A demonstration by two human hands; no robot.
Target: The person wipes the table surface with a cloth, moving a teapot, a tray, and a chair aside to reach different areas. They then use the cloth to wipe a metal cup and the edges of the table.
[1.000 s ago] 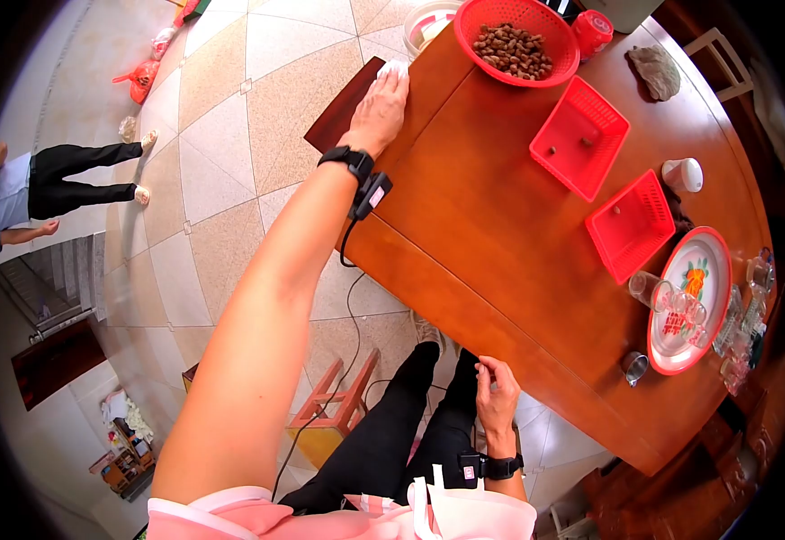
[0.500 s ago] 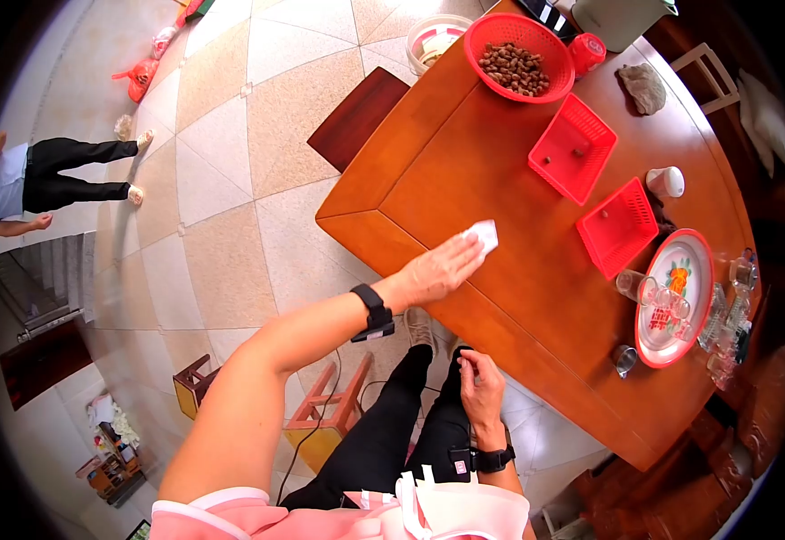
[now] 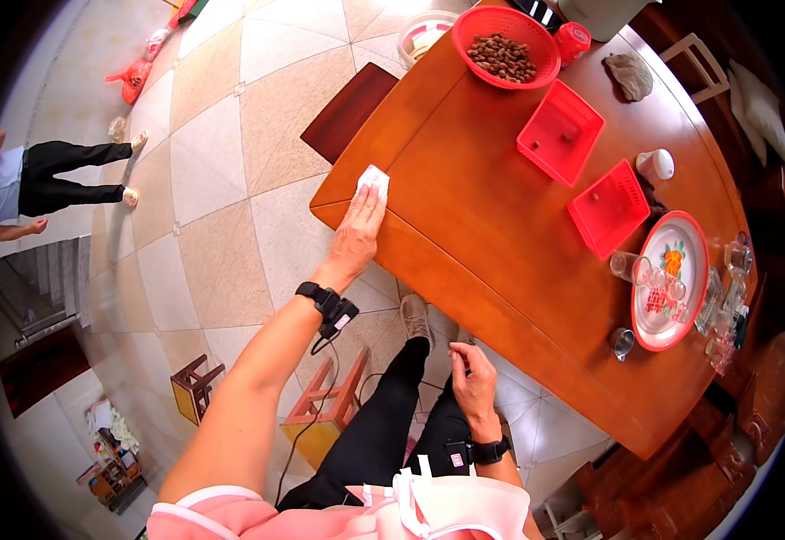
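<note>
My left hand [image 3: 354,236] lies flat on a small white cloth [image 3: 373,181] and presses it onto the near left corner of the brown wooden table [image 3: 491,243]. My right hand [image 3: 472,378] hangs below the table's near edge, over my black-trousered legs, with its fingers loosely curled and nothing seen in it. Both wrists wear a black band.
On the table stand a round red basket of nuts [image 3: 506,47], two square red baskets [image 3: 560,131] [image 3: 609,209], a flowered tray with glasses [image 3: 671,279] and a metal cup [image 3: 622,343]. A dark chair [image 3: 350,110] and a wooden stool [image 3: 327,407] stand beside it. A person [image 3: 37,187] is at the left.
My left hand has slid the white cloth from the table's far left corner to mid-table, then back to the near left corner. My right hand stayed by my legs.
</note>
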